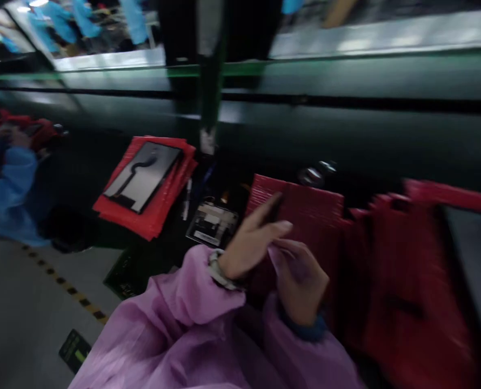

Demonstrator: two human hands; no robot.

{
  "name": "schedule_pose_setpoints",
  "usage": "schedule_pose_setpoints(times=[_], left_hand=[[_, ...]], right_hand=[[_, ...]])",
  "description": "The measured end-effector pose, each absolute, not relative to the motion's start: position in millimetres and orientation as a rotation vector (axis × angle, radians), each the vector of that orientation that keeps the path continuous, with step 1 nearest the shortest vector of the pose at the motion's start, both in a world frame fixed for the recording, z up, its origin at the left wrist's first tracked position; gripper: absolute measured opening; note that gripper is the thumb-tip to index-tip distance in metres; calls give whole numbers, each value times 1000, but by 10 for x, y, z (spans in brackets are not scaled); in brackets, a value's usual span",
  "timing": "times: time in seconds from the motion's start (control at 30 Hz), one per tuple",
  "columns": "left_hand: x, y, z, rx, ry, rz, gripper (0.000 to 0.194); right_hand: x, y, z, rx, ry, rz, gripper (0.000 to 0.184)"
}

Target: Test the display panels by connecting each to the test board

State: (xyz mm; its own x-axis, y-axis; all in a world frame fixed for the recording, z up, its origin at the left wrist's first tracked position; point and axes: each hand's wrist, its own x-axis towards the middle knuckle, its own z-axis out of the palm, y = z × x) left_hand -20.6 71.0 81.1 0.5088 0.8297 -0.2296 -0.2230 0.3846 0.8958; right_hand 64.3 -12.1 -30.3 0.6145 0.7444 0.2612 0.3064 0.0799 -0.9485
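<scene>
My left hand (251, 243) is over a red bubble bag (313, 208), its fingers stretched out and the thumb apart. Close beside it, my right hand (301, 278) is curled with the fingertips pressed together, over the same bag. Whatever it may pinch is hidden by the fingers and blur. Left of my left hand lies a small flat device with metal plates and a white label (212, 224). A display panel with a dark flex cable (147, 175) rests on a stack of red bubble bags (163, 202) farther left.
More red bags (411, 302) and another flat panel (475, 254) lie at the right. A pen-like tool (187, 200) is beside the left stack. Shiny round items (317, 173) sit behind the middle bag. A co-worker's blue sleeve (13, 178) shows at far left. A green post (211, 92) stands ahead.
</scene>
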Motion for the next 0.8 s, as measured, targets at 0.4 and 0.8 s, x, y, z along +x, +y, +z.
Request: schedule_pose_setpoints(times=[0.4,0.8], left_hand=[[-320,943,693,1216,986,800,51],[-187,730,702,1136,776,689,62]], right_hand=[[690,109,-164,-1267,-1191,464,47],[676,14,-180,-1209,-1105,-69,84]])
